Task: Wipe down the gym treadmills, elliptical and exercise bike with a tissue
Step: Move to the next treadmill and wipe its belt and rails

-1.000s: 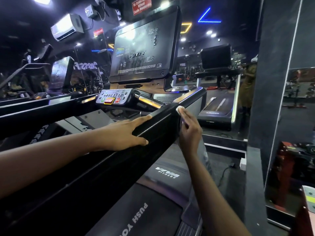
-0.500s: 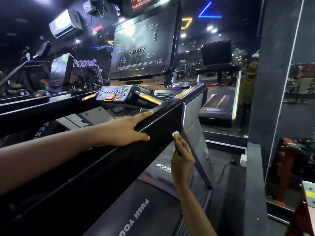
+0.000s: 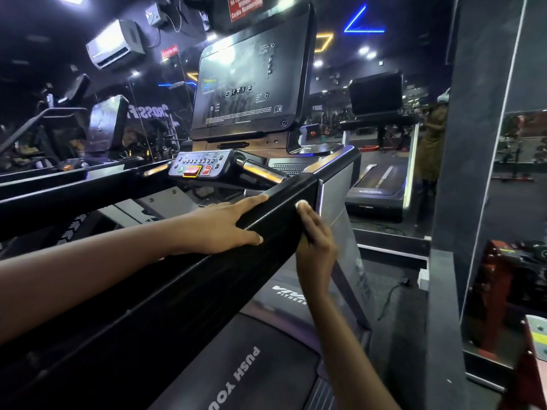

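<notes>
The black handrail (image 3: 177,291) runs away from the viewer, its long axis climbing from near left to far right. The left grip (image 3: 225,224) lies flat on its top face, fingers straight, holding nothing. Just right of it and lower, the right grip (image 3: 315,247) presses a white tissue (image 3: 302,205) against the rail's outer side with nearly straight fingers; its thumb is hidden. The tissue peeks out ahead of those fingertips, near the rail's far end, beside a silver panel (image 3: 334,199). The next stroke probably follows that axis. Beyond stands the console screen (image 3: 251,81).
</notes>
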Tool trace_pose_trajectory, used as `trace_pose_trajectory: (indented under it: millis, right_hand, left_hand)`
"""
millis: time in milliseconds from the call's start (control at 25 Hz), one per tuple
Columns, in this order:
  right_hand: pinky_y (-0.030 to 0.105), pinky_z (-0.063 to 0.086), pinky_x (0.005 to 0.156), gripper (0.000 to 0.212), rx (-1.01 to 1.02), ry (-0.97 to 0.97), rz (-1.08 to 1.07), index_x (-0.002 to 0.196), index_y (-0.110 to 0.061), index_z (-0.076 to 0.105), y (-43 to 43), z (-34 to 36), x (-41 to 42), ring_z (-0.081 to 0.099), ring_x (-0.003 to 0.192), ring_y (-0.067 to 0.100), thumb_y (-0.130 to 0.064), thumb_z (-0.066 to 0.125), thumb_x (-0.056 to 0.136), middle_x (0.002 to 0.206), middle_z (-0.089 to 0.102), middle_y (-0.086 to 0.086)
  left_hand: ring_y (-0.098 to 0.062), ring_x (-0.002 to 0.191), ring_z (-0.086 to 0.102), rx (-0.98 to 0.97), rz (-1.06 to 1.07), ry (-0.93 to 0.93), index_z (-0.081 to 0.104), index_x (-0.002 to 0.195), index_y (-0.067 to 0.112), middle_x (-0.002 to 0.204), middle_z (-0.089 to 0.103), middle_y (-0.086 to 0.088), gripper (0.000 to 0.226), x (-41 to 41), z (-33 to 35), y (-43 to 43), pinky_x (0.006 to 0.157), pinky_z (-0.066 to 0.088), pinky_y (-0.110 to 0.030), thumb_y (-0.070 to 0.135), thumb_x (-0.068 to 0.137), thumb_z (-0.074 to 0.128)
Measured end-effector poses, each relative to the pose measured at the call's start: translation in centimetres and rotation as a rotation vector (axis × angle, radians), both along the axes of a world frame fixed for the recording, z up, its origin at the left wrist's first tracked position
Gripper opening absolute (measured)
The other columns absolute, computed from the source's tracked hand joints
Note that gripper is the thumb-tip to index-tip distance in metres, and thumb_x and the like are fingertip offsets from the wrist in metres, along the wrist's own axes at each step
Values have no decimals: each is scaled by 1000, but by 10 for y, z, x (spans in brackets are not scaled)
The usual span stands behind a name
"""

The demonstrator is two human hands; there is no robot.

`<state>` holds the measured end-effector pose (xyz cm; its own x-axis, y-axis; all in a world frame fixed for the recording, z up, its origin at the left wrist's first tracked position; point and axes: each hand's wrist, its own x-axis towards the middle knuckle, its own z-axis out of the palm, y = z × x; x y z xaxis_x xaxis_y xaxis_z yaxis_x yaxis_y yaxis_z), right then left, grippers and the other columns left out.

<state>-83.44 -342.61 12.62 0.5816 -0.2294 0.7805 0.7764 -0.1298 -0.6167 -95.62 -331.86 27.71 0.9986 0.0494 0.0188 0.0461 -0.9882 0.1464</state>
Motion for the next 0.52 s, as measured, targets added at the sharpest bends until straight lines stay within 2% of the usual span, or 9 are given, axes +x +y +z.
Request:
trace_pose_trajectory:
  millis: [120,240,400,520]
  right_hand:
    - [11,37,99,42,15,-78,-1,124,-11,58,12,-25,-41,52,117,12,-3,47,85,125,58,11]
    - [13,41,97,40,-49,-193,-8,120,-6,59,11,-38,-62,51,115,8,-2,44,84,120,60,12]
    - [29,44,98,33,67,14,-15,117,-5,64,-11,8,-4,58,112,16,3,52,87,118,64,10]
    - [27,40,102,37,9,23,18,118,-4,63,-8,29,9,56,115,18,5,51,85,121,63,10]
  left_hand:
    - [-14,97,59,6,-4,-4,6,145,53,132,52,0,72,1,1,0,87,49,-28,48,91,53]
    - [-15,98,59,5,-14,3,5,145,53,134,50,-1,72,2,-1,2,86,50,-29,48,91,53]
    - [-13,97,59,-8,-7,-4,6,145,53,133,50,1,72,1,-1,3,84,48,-26,48,91,53]
    - [-17,101,57,-8,-5,-3,7,145,53,135,49,-1,72,1,-1,3,90,48,-30,48,91,54]
